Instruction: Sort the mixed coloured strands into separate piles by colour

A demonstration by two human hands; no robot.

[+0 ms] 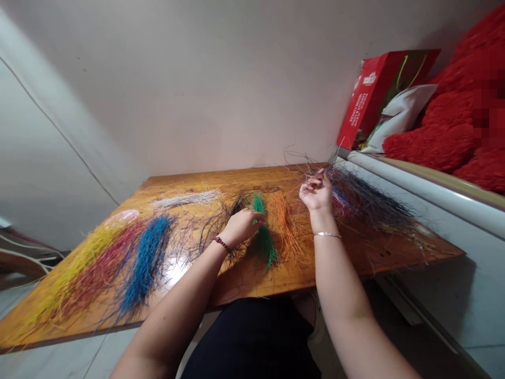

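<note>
Thin, wiry coloured strands lie in bundles on a wooden table. My left hand point(243, 227) is over the upper left side of the green bundle point(258, 205). Its fingers point right, with a gap between fingertips and thumb, and I see nothing held; the palm is hidden. Just left of it are loose black strands point(235, 205), and an orange bundle point(282, 221) lies to the right of the green one. My right hand point(317, 196) is raised palm up, fingers curled and closed on several thin strands point(305, 167). Beside it spreads a large tangled dark pile point(366, 197) with purple strands.
Yellow point(79, 263), dark red point(104, 263) and blue point(148, 263) bundles lie on the left of the wooden table point(232, 281). A white bundle point(189, 198) is near the back. At the right stand a red box point(365, 100) and red fluffy material point(434, 142) on a raised surface.
</note>
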